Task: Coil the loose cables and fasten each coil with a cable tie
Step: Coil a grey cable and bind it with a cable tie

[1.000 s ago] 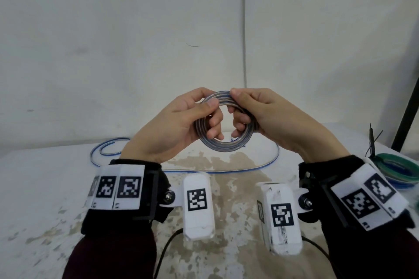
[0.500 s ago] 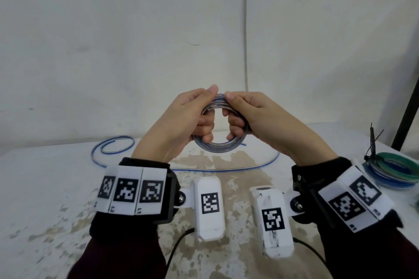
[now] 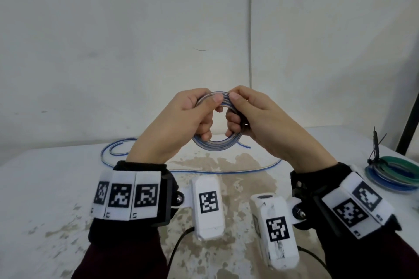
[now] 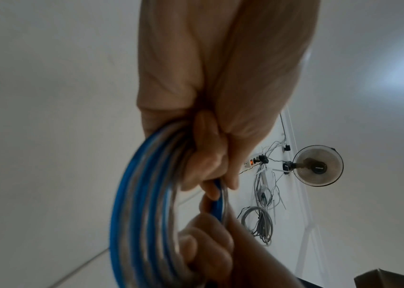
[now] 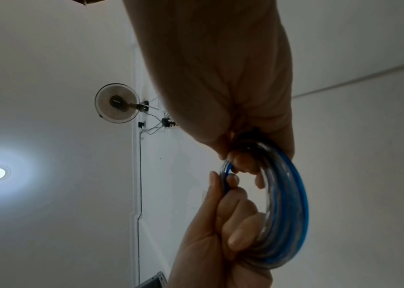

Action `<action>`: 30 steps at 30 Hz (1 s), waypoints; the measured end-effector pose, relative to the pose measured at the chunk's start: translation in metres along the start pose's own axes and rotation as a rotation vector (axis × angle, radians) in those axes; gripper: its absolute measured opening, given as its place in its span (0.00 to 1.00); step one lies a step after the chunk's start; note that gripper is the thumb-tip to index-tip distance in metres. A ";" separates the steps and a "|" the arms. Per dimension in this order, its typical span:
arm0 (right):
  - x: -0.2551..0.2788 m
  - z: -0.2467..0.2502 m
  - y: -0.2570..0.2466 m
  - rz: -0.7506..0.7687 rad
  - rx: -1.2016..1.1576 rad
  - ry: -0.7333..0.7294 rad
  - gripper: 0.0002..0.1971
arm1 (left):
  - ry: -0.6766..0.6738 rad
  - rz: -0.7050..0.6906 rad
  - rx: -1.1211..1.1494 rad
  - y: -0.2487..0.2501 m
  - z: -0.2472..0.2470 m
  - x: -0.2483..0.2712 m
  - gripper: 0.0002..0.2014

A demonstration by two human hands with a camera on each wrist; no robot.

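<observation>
Fingers (image 3: 205,127) of both hands curled round one coil (image 3: 215,142), thumbs pinching its top; left hand (image 3: 181,120), right hand (image 3: 256,118), held upright above counter (image 3: 45,188), probably to keep turns stacked while winding. Beyond, one loose tail (image 3: 226,171) trailing left. Far right, two tied coils (image 3: 394,174).

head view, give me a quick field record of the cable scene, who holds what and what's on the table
held item: blue and clear cable coil, raised above the table
left hand: grips the coil's left side
right hand: grips the coil's right side
loose cable: uncoiled length trailing on the table
finished coils: green and blue, stacked at the right edge
cable tie: black, on the stacked coils
</observation>
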State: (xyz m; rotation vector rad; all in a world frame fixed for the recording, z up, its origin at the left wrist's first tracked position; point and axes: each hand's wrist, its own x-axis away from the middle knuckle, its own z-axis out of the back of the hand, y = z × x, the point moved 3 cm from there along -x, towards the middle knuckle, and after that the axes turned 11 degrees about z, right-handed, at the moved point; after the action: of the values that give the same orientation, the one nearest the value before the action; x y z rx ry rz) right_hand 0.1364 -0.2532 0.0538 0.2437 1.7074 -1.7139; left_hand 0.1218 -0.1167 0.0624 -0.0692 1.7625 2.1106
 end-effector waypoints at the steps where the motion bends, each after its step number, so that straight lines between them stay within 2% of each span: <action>1: 0.000 -0.002 0.000 -0.009 -0.032 0.015 0.15 | 0.021 -0.021 0.011 0.001 0.002 0.002 0.12; 4: 0.003 -0.009 0.002 -0.079 -0.122 0.021 0.20 | 0.108 -0.037 0.114 0.003 0.010 0.009 0.13; 9: 0.013 -0.043 0.007 -0.140 -0.311 -0.055 0.21 | 0.278 -0.014 0.222 -0.001 0.028 0.036 0.14; 14: 0.017 -0.094 0.021 -0.185 -0.401 -0.059 0.19 | 0.304 0.105 0.235 -0.017 0.052 0.083 0.13; 16: 0.018 -0.115 0.028 -0.187 -0.372 -0.083 0.18 | 0.327 0.182 0.190 -0.028 0.071 0.103 0.16; 19: 0.022 -0.147 0.039 -0.214 -0.330 -0.174 0.19 | 0.441 0.342 -0.061 -0.043 0.117 0.133 0.19; 22: 0.027 -0.177 0.045 -0.264 -0.336 -0.240 0.19 | 0.516 0.588 -0.580 -0.062 0.173 0.161 0.13; 25: 0.029 -0.205 0.047 -0.303 -0.353 -0.293 0.19 | 0.452 0.915 -1.074 -0.083 0.219 0.184 0.10; 27: 0.029 -0.222 0.046 -0.325 -0.374 -0.321 0.19 | 0.371 1.072 -1.202 -0.093 0.235 0.194 0.09; 30: 0.030 -0.241 0.045 -0.350 -0.386 -0.353 0.19 | 0.325 1.171 -1.318 -0.110 0.248 0.201 0.09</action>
State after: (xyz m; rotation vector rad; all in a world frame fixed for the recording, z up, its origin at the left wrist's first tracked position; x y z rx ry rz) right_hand 0.0601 -0.0325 -0.0278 -0.5301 1.8334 -1.5019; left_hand 0.0229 0.1877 -0.0457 0.3638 0.0012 3.8740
